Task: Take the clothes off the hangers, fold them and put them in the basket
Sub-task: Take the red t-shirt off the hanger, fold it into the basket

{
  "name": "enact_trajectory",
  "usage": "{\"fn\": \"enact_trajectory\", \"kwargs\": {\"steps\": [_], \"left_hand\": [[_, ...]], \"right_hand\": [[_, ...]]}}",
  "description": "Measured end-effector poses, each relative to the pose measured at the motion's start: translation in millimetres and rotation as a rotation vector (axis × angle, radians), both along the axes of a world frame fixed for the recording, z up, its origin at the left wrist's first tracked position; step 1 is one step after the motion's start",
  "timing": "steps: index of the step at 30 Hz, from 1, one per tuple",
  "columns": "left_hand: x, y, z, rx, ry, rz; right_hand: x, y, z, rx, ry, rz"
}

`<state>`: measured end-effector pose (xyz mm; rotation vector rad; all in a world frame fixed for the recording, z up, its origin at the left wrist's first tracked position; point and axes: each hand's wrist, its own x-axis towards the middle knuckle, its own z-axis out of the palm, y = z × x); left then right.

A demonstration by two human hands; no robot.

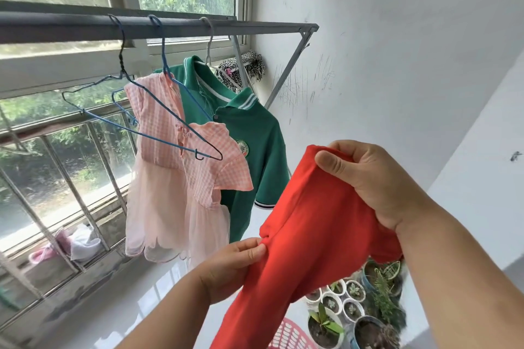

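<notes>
Holding the soft orange-red cotton garment [309, 235] in mid-air above the pink perforated plastic basket [289, 334], my right hand [368, 181] grips its top edge and my left hand [235, 266] pinches a lower fold. The loose hanging cloth could slip from my pinch, or drag across the small potted plants [351, 300].

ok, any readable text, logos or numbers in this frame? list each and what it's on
Nothing legible.
Round chest badge on the green collared polo shirt: may carry lettering, too small and blurred to read.
Orange-red cloth garment and pink checked dress: no print visible.
</notes>
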<state>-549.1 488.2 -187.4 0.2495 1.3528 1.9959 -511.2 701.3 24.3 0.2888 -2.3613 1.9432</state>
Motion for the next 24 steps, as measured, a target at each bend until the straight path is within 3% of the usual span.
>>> {"fn": "enact_trajectory", "kwargs": {"steps": [7,13,24], "left_hand": [[-4,-13,4,-0.046,0.005,0.021],[-2,-24,6,-0.176,-0.009,-0.188],[-5,-5,23,0.241,0.014,0.065]], "right_hand": [[-3,4,0,0.062,0.011,-0.057],[-4,11,-6,0.104,0.013,-0.102],[-3,18,-6,0.048,0.006,-0.137]]}}
